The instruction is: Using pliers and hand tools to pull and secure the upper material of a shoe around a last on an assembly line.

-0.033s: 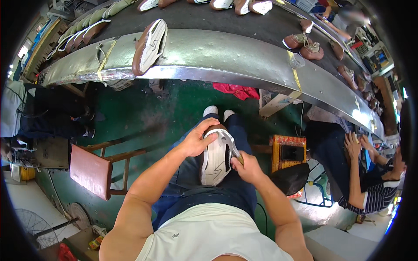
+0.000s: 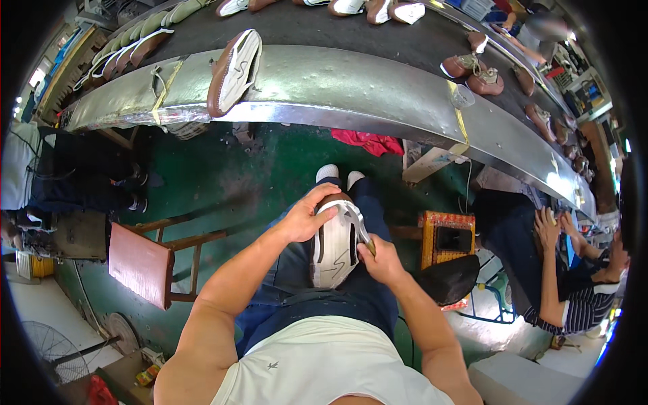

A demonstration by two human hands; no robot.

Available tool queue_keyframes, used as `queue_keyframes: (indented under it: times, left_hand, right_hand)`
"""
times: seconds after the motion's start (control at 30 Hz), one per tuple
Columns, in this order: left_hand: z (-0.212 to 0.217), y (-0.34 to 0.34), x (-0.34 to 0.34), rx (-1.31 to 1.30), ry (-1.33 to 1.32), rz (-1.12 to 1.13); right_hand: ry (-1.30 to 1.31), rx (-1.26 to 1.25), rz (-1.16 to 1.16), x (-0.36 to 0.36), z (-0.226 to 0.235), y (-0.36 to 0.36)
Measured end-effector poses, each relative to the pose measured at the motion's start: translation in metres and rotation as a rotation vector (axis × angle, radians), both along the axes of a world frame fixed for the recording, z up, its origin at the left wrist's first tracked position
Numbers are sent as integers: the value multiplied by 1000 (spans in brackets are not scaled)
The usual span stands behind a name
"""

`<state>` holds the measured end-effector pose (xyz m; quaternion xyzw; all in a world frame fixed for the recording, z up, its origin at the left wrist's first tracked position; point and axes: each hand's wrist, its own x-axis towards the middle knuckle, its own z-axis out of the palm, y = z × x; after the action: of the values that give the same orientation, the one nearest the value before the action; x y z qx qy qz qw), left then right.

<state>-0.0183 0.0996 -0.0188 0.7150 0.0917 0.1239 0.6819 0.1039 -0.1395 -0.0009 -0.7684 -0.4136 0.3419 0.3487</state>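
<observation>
On my lap lies a brown shoe (image 2: 329,260), its pale face with a dark squiggle turned up. Its white rim stands away from that face at the sides, leaving dark gaps. My left hand (image 2: 310,214) wraps round the far end of the shoe, thumb pressed on top. In my right hand (image 2: 383,259), closed at the shoe's right side, is a tool (image 2: 358,226) with a curved grey metal end and a yellowish handle. The metal end lies along the right rim; its exact kind is unclear.
Beyond my feet runs a metal-edged bench (image 2: 351,77) with a dark belt, several shoes on it. One shoe (image 2: 234,73) overhangs the near edge. A stool (image 2: 140,265) stands left, a patterned box seat (image 2: 428,256) right. A co-worker (image 2: 567,290) sits at far right, another person at far left.
</observation>
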Motion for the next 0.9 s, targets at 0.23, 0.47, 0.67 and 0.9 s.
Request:
queue_keyframes:
  times: [0.23,0.47,0.67,0.9]
  left_hand:
    - [12,4,-9,-101,30,6]
    - [8,-8,4,-200,171,260]
    - [13,-3,3,-213,178,205]
    - [6,-8,-20,-304,104,53]
  right_hand:
    - [-210,34,36,-20,38,-4]
    - [54,-213,141,12,70,5]
    - [34,88,-122,9,81,29]
    - [49,-23,-114,2,31,14]
